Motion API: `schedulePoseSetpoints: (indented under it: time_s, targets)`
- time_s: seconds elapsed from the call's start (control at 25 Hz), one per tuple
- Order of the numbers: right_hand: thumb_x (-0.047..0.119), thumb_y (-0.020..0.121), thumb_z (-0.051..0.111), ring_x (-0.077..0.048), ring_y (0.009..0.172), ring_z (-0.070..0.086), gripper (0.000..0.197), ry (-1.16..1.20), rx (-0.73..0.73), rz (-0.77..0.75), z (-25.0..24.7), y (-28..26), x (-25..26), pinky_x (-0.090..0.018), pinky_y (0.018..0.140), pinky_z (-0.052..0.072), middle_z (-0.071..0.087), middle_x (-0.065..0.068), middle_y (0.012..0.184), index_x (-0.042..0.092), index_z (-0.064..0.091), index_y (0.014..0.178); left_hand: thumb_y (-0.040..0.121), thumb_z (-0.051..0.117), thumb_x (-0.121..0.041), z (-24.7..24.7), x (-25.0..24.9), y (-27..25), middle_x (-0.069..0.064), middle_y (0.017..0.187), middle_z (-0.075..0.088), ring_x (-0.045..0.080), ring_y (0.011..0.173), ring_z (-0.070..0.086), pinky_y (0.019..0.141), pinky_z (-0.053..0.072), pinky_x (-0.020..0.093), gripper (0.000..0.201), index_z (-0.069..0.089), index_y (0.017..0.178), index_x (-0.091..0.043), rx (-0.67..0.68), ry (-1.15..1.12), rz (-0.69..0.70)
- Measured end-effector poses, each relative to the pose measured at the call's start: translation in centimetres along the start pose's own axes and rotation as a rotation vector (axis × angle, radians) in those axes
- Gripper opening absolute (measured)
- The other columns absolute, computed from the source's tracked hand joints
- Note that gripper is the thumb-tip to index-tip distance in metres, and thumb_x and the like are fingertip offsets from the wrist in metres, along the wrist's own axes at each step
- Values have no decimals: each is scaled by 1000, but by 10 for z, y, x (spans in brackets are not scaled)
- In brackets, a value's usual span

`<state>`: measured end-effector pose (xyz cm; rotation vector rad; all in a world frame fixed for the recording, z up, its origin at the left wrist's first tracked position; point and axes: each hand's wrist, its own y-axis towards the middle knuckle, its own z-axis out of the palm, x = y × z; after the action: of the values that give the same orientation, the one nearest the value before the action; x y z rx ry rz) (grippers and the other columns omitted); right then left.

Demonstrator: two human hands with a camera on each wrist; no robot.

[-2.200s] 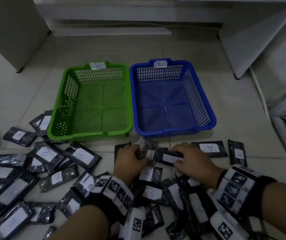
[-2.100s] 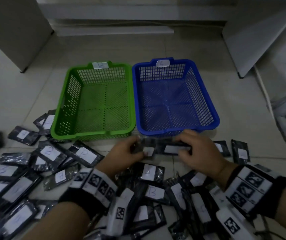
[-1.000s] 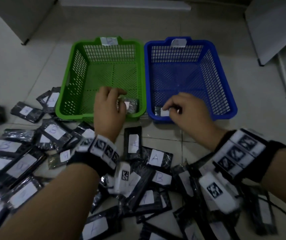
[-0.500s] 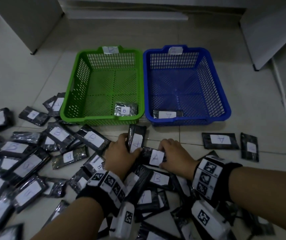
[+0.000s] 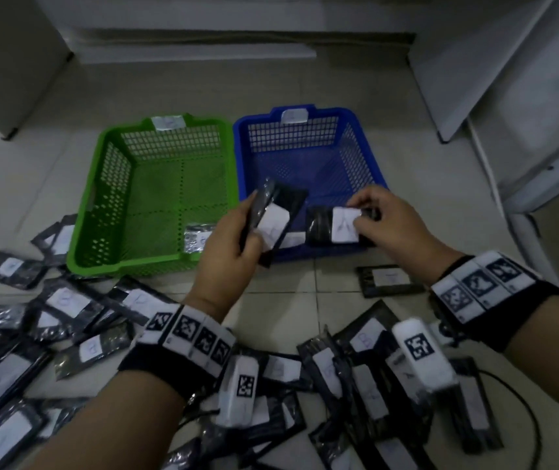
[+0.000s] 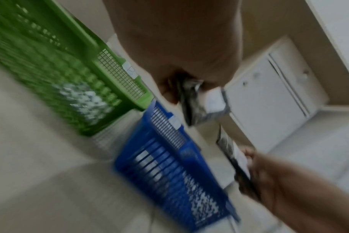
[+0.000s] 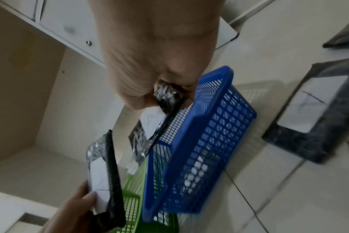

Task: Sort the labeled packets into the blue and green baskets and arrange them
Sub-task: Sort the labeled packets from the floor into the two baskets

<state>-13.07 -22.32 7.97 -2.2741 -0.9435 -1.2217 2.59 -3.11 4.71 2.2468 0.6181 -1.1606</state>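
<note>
A green basket (image 5: 108, 184) and a blue basket (image 5: 362, 144) stand side by side on the tiled floor, each with a paper tag on its far rim. My left hand (image 5: 251, 228) grips a black packet (image 5: 273, 220) with a white label, tilted over the blue basket's front left corner. My right hand (image 5: 369, 215) pinches a second black packet (image 5: 339, 225), labelled A, above the blue basket's front wall. In the right wrist view the fingers (image 7: 137, 94) pinch that packet's end (image 7: 165, 97). One packet (image 5: 196, 237) lies in the green basket, another (image 5: 294, 239) in the blue one.
Many black labelled packets (image 5: 67, 300) lie scattered on the floor in front of the baskets and under my forearms. A single packet (image 5: 388, 279) lies on the tiles right of the pile. White cabinets (image 5: 508, 62) stand at the back right, and a cable (image 5: 535, 418) curls at lower right.
Both hands have lifted one packet each off the floor pile and carried them forward, over the front of the blue basket.
</note>
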Motion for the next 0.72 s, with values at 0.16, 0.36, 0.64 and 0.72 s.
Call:
schedulePoseSetpoints:
  time_s: [0.16, 0.36, 0.64, 0.72]
  targets:
    - [4, 84, 54, -24, 88, 60, 20, 152, -307, 92, -24, 38, -15, -35, 75, 52, 61, -3, 97, 21, 57, 95, 93, 54, -22, 16, -1, 43, -13, 104, 64, 6, 94, 63, 85, 53, 33, 34, 43, 123, -33, -25, -116, -172]
    - [-2, 82, 54, -20, 89, 59, 27, -254, -132, 56, -13, 60, -34, -26, 72, 45, 62, -5, 101, 16, 66, 98, 94, 51, -16, 34, 4, 69, -7, 107, 61, 12, 94, 58, 79, 42, 25, 23, 53, 116, -23, -1, 125, -144]
    - [2, 92, 49, -28, 113, 51, 32, -624, 259, 11, 17, 62, -60, -18, 81, 33, 54, -13, 123, 9, 65, 119, 91, 47, -6, 66, 26, 69, 10, 113, 59, 28, 105, 55, 87, 42, 31, 26, 62, 110, -15, 351, 487, -141]
    - [3, 95, 46, -27, 117, 50, 36, -535, 227, 4, 6, 57, -53, -17, 88, 33, 54, -12, 126, 12, 62, 125, 90, 48, -7, 68, 27, 68, 12, 113, 59, 32, 109, 52, 90, 45, 38, 27, 67, 108, -13, 360, 593, -118]
